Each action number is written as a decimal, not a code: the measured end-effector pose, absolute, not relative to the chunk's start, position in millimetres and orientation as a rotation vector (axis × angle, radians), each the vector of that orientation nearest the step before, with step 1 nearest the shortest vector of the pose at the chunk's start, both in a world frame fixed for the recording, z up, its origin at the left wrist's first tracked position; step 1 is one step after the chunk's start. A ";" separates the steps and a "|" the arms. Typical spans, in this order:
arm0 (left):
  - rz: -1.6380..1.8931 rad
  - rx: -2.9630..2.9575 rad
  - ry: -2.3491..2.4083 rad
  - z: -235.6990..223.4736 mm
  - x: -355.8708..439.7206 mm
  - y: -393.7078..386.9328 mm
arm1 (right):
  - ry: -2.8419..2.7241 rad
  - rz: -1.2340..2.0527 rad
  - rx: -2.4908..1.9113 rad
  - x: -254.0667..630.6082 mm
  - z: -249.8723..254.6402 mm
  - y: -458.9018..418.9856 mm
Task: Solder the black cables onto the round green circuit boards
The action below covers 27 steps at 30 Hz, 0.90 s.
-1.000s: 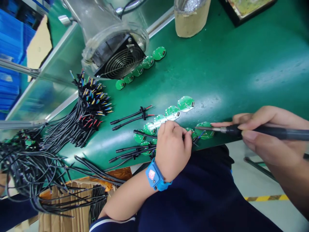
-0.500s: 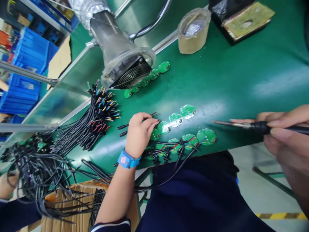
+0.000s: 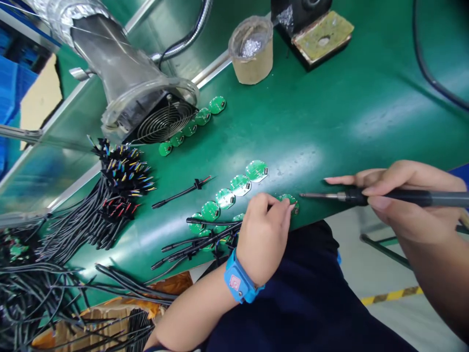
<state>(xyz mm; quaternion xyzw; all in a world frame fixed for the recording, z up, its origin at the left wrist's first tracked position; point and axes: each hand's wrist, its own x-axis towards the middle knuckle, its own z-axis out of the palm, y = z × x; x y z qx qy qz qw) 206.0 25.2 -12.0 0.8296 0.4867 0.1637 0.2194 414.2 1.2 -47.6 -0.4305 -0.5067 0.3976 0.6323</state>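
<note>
the left hand, with a blue wrist strap, is back at the near edge of the green table, its fingertips pinched down on a small round circuit board that lies at the right end of the nearer row; half a second ago this hand was further left, reaching among the loose black leads beside the farther row. the right hand grips the soldering iron between thumb and fingers, forefinger stretched along the shaft, and the metal tip now sits just beside the held board, closer than it was a moment ago when it hung well to the right of the row. whether the tip touches the board cannot be told. the farther row of boards runs diagonally up to the right, and one black lead with red ends lies alone to their left, where two lay before. wired boards with black cables cluster under the left wrist. further back stand the fume extractor fan, a line of small boards in front of it, a cup of solder scraps, and a bundle of black cables with coloured ends at the left.
</note>
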 end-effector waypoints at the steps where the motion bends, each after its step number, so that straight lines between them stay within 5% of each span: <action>1: 0.460 2.298 1.356 -13.0 206.5 25.6 | -1.176 0.915 -0.972 415.2 -48.4 1.5; 27: 0.407 2.332 1.388 -10.7 212.6 27.2 | -1.265 0.963 -0.947 415.2 -47.0 1.5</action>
